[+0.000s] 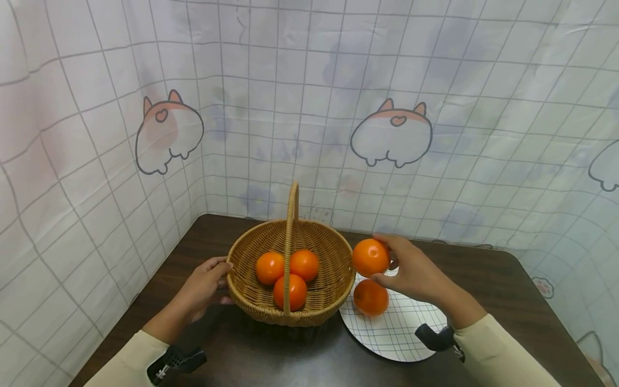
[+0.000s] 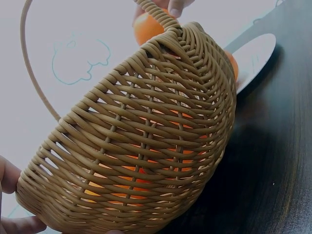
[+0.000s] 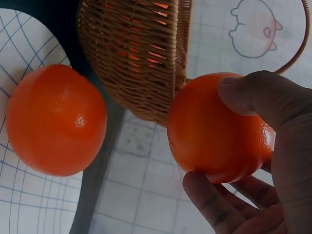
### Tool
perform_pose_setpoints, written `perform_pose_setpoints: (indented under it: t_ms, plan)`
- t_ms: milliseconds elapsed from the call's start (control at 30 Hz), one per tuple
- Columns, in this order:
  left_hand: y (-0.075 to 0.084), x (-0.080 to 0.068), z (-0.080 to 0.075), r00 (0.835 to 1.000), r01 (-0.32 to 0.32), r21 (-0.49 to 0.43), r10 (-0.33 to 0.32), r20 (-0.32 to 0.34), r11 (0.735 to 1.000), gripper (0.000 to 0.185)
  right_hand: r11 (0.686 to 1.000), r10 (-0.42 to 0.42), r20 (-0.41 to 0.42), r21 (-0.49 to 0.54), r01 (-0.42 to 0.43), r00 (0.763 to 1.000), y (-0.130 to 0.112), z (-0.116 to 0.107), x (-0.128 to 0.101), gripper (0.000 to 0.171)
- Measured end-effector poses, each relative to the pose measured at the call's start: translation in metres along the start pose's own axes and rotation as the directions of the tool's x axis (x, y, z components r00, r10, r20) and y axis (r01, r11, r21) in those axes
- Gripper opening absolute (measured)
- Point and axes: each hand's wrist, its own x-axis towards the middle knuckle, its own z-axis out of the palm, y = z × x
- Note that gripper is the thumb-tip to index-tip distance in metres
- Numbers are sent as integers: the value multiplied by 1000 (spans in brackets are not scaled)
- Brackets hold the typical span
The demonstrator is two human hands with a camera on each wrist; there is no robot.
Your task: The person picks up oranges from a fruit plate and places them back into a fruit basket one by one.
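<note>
Left hand (image 1: 205, 285) stretched forward from a cream sleeve, palm turned inward, fingers (image 1: 220, 265) lightly bent and resting against a rim, thumb low and partly hidden. In the left wrist view only fingertips (image 2: 9, 175) seen at the lower left edge. Left forearm angled in from the lower left, dark strap at the cuff.

Right hand (image 1: 411, 271) raised, wrist bent, fingers curled round an orange (image 1: 371, 257), thumb (image 1: 382, 280) beneath, other fingers over the top. In the right wrist view thumb pad (image 3: 243, 95) pressed on the upper side, fingers (image 3: 209, 200) cupping from below. Right forearm angled in from the lower right, cream sleeve, dark strap at the cuff.
</note>
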Motion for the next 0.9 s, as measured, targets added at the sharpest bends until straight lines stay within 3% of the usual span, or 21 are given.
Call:
perform_pose_setpoints:
  t_ms: [900]
  plan:
    - [0,1,1,1000,-5,-11,5,3,1000,53,997,-62,30,54,60,998,-25,16,19,84]
